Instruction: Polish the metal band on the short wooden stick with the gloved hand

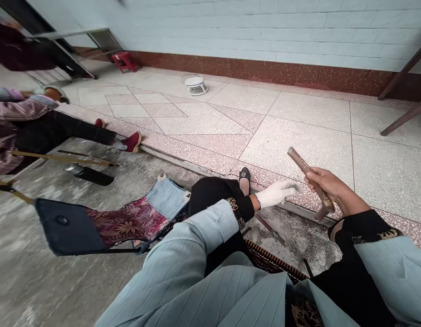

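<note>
My right hand [321, 181] is bare and wrapped round a brown, stick-like piece [301, 162] with pale specks and a short bent stub at its lower end. The piece slants up and to the left above the tiled floor edge. Just left of it is my left hand [276, 193] in a white knitted glove. Its fingers stretch toward the stick without touching it, and nothing shows in them. Below, on the rough concrete between my legs, lies a thin reddish-brown rod [271, 230].
To my left stands a low folding chair [122, 222] with a patterned seat. Beyond it are a black bottle [91, 175] and a seated person [23, 122]. A white stool [195, 85] and a red stool [124, 61] stand on the raised tiled floor [305, 118].
</note>
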The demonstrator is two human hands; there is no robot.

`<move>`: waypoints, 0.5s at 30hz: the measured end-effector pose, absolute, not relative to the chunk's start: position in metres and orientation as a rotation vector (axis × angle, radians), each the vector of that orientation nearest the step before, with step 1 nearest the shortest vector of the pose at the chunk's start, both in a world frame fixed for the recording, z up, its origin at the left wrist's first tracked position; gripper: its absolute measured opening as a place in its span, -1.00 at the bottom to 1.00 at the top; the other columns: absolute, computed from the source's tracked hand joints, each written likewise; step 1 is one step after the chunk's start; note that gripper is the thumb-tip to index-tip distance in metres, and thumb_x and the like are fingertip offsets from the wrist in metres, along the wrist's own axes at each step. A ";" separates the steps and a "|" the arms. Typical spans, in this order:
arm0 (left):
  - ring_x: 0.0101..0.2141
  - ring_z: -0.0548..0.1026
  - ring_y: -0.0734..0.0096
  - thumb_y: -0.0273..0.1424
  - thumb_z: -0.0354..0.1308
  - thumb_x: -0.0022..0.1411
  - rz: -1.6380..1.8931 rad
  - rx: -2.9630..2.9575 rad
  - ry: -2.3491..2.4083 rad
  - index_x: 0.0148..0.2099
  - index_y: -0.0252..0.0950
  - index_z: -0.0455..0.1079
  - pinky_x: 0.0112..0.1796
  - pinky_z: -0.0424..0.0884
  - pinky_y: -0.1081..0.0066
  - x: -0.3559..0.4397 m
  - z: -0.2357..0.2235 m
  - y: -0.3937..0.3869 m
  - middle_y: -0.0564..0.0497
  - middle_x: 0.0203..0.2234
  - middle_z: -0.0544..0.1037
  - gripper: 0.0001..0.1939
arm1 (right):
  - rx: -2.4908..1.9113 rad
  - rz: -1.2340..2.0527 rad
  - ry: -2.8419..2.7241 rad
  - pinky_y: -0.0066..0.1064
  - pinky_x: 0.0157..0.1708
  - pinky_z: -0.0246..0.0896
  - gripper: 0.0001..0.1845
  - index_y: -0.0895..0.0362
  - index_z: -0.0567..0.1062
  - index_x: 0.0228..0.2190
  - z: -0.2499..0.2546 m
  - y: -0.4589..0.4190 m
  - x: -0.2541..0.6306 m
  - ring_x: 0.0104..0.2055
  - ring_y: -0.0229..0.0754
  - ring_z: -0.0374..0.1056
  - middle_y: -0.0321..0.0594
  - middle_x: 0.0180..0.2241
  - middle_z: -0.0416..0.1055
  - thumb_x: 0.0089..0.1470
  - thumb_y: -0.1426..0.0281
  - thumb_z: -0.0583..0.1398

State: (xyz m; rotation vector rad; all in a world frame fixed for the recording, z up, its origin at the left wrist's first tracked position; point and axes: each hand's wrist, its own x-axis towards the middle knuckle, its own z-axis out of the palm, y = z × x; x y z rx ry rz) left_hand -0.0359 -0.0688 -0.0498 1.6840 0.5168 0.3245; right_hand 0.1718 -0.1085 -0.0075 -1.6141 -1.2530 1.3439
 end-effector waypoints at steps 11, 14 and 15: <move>-0.37 0.42 0.27 -0.41 0.25 -0.06 0.087 1.941 0.534 -0.39 -0.21 0.53 -0.26 0.37 0.35 -0.018 -0.022 -0.007 0.02 -0.47 0.53 -0.90 | -1.320 1.672 -2.309 -0.29 -0.20 0.24 -0.55 0.00 0.54 -0.01 0.003 -0.124 0.190 -0.19 -0.05 0.39 -0.19 -0.19 0.51 0.07 0.14 0.20; -0.33 0.45 0.24 -0.28 0.22 0.02 0.229 1.775 0.657 -0.27 -0.17 0.54 -0.28 0.42 0.32 -0.021 -0.034 0.001 0.01 -0.43 0.54 -0.81 | -1.435 1.591 -2.102 -0.28 -0.24 0.27 -0.45 -0.03 0.46 0.09 0.020 -0.128 0.196 -0.22 -0.07 0.37 -0.18 -0.20 0.49 0.07 0.11 0.21; -0.31 0.46 0.22 -0.24 0.21 0.04 0.320 1.682 0.714 -0.24 -0.15 0.54 -0.28 0.43 0.31 -0.023 -0.038 0.003 0.01 -0.42 0.53 -0.78 | -1.516 1.541 -2.026 -0.30 -0.30 0.28 -0.43 -0.03 0.44 0.11 0.025 -0.128 0.199 -0.28 -0.10 0.36 -0.18 -0.25 0.47 0.08 0.10 0.20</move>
